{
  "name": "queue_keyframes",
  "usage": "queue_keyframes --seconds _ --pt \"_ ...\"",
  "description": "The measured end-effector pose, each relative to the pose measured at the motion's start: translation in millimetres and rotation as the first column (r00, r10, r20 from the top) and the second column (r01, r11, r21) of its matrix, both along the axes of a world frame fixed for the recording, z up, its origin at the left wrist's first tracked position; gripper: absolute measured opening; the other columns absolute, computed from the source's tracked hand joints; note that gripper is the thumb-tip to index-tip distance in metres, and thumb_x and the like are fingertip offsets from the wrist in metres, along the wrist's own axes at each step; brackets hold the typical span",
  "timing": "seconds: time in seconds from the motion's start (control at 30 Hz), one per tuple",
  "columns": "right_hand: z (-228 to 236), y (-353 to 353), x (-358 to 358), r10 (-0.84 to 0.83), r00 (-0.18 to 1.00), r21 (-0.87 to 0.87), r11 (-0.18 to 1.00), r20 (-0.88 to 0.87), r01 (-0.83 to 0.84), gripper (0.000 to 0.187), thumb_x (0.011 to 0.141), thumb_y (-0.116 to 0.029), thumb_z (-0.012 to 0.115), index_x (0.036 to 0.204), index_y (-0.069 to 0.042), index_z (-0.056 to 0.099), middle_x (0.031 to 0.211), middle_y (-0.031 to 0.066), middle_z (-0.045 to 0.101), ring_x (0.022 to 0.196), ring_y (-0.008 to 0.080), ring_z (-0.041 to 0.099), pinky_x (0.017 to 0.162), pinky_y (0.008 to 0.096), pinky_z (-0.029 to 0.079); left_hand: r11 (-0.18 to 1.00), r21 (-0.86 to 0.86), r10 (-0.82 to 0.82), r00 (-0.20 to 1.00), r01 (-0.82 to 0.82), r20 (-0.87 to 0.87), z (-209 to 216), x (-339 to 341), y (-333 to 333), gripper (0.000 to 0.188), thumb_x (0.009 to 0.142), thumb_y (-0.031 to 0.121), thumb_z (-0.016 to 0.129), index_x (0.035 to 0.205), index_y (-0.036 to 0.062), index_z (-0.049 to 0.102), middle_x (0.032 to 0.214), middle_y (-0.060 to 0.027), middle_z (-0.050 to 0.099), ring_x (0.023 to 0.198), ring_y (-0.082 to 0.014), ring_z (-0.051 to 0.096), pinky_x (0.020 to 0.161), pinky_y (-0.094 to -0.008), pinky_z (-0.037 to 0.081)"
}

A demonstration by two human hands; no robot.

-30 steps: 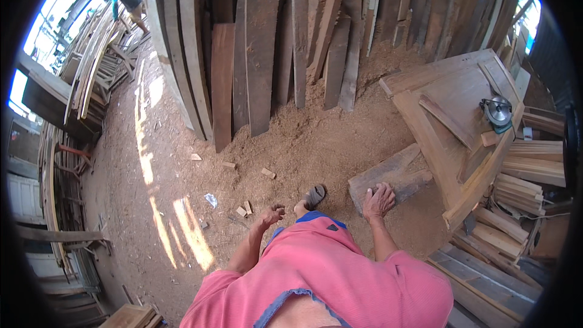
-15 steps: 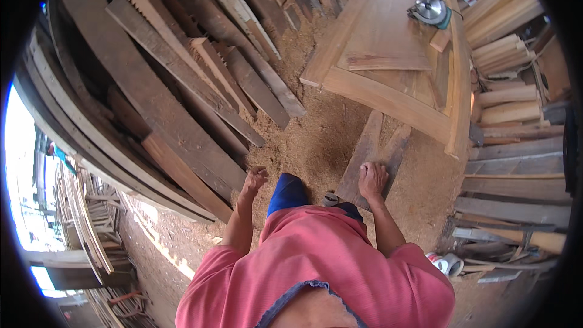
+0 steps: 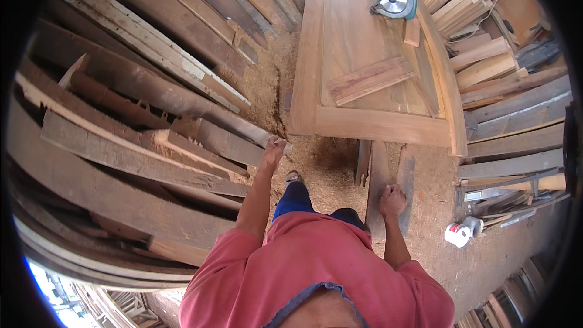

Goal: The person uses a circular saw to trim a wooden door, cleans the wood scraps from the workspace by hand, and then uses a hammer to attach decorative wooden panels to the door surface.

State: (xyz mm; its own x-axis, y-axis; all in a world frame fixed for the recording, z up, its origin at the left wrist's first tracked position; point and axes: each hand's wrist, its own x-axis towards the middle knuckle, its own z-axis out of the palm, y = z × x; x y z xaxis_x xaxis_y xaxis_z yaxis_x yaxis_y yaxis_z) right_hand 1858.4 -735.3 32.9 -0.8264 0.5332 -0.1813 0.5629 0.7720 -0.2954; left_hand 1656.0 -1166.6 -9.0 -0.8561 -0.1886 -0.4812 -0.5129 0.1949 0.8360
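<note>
My left hand hangs beside the end of a rough grey-brown plank, fingers loosely curled and apart, nothing visible in it. I cannot tell whether it touches the plank. My right hand is low on the right, also loosely curled, above two worn boards on the ground. Ahead lies a large panelled wooden door with a curved right edge. A circular saw rests on it, with a loose reddish board and a small wood block.
Long timber planks are piled along the left. Cut lumber is stacked on the right. A white container stands on the floor at the lower right. Sawdust covers the ground around my foot.
My view has turned and come closer to the door, which now sits more upright in the picture. My left arm has swung forward to the plank end. My foot has come into view.
</note>
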Motion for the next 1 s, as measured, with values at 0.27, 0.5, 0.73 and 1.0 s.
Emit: queue_keyframes --seconds 0.27,0.5,0.73,1.0 --pt "29 -21 -50 -0.349 0.919 0.052 0.937 0.183 0.345 0.033 0.1 -0.038 0.049 0.112 -0.01 0.063 0.102 0.0194 0.072 0.102 0.0397 0.068 0.091 0.0524 0.048 0.953 0.028 -0.303 0.941 0.303 0.152 -33 -111 -1 0.088 0.087 0.057 0.07 0.143 -0.0068 0.046 0.132 -0.0212 0.06 0.118 -0.0288 0.059 0.099 -0.0395 0.046" --pt "1 29 -72 -0.672 0.677 -0.285 0.74 -0.3 0.609 0.042 0.095 -0.039 0.061 0.104 0.001 0.067 0.102 0.0237 0.071 0.101 0.041 0.068 0.088 0.0457 0.052 0.917 0.31 -0.345 0.886 0.249 0.309 -41 -152 42 0.088 0.089 0.057 0.069 0.149 -0.0013 0.042 0.146 -0.0151 0.052 0.131 -0.0283 0.05 0.107 -0.0412 0.039" --pt "-26 128 -140 -0.784 0.601 -0.24 0.62 -0.154 0.747 0.048 0.097 -0.041 0.063 0.111 0.006 0.066 0.1 0.0247 0.071 0.098 0.0346 0.068 0.089 0.0414 0.051 0.9 0.427 -0.243 0.911 0.084 0.333 -28 -155 56 0.084 0.094 0.057 0.061 0.154 0.0039 0.035 0.153 -0.0134 0.044 0.139 -0.0294 0.043 0.117 -0.0432 0.032" --pt "-78 176 -202 -0.991 0.071 -0.93 -0.079 0.112 0.36 0.045 0.097 -0.039 0.066 0.115 0.002 0.065 0.098 0.0115 0.071 0.093 0.0264 0.066 0.086 0.0398 0.052 0.956 0.272 -0.193 0.938 0.113 0.29 -37 -156 64 0.084 0.098 0.061 0.053 0.153 0.0017 0.034 0.152 -0.0137 0.045 0.135 -0.0278 0.048 0.115 -0.0383 0.036"
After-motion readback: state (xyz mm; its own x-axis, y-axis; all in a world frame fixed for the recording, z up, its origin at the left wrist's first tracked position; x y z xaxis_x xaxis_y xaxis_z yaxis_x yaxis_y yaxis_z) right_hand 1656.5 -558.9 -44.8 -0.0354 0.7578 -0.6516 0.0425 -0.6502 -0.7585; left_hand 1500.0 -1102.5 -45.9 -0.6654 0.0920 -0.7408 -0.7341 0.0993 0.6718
